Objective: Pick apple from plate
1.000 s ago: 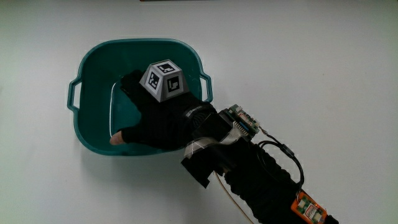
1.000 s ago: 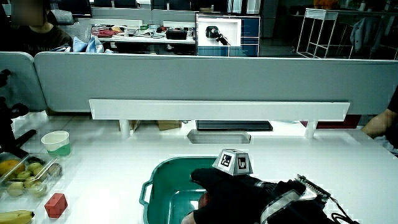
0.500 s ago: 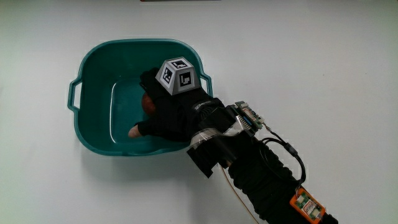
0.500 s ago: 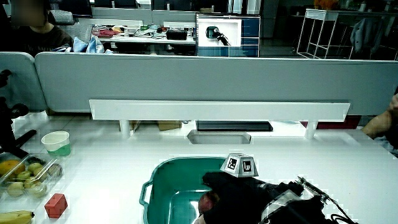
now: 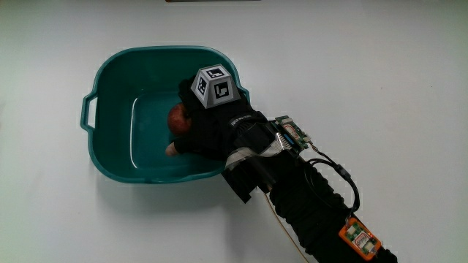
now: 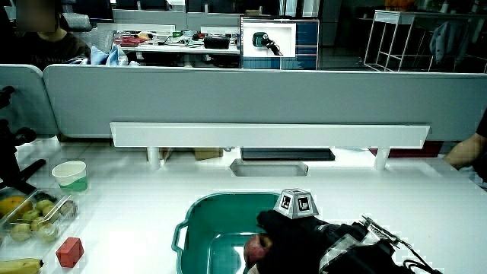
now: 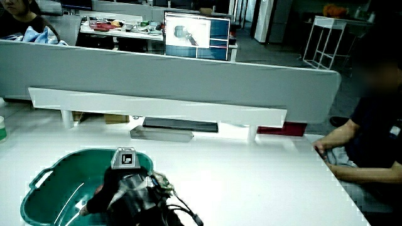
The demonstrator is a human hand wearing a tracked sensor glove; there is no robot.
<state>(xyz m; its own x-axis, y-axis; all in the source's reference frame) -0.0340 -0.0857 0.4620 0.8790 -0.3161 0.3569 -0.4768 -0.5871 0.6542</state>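
Main view: your hand [image 5: 208, 128] is curled round the apple [image 5: 178, 118] inside the teal basin [image 5: 110, 69], no plate here, apple at the hand's 9 o'clock. In a side view the apple [image 6: 255, 246] sits low: it could clip the basin's rim. In a side view [image 7: 103, 191] the apple's hidden.

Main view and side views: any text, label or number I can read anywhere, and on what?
None readable.
Cube on the hand: black-and-white marker patterns, no words.
Orange tag on the forearm: print too small to read.
Basin, apple: no markings.
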